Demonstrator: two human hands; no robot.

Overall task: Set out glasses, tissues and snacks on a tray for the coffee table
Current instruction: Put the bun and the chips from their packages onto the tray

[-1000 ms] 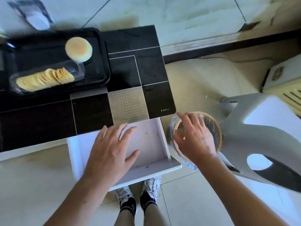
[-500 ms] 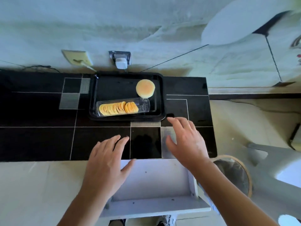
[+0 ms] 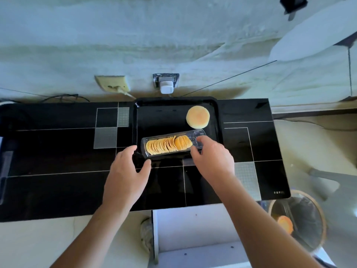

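Note:
A black tray [image 3: 160,117] lies on the black glass coffee table [image 3: 58,151], against the wall. On it sit a round pale bun [image 3: 197,117] at the back right and a clear plastic tub of stacked crisps [image 3: 166,146] along the front. My left hand [image 3: 126,171] curls around the tray's front-left corner, thumb and fingers on either side of the rim. My right hand [image 3: 212,161] grips the right end of the crisp tub, fingers on top and thumb at its near side. No glasses or tissues are in view.
A white drawer [image 3: 193,229] stands pulled out under the table's front edge. A round bin [image 3: 301,221] with a liner stands on the floor at right, next to a grey stool [image 3: 326,180]. Two wall sockets [image 3: 166,84] with plugs and cables sit behind the tray.
Both hands moved forward from the table's front to the tray. The left closed on the tray's corner, the right on the crisp tub. The view rose from the drawer.

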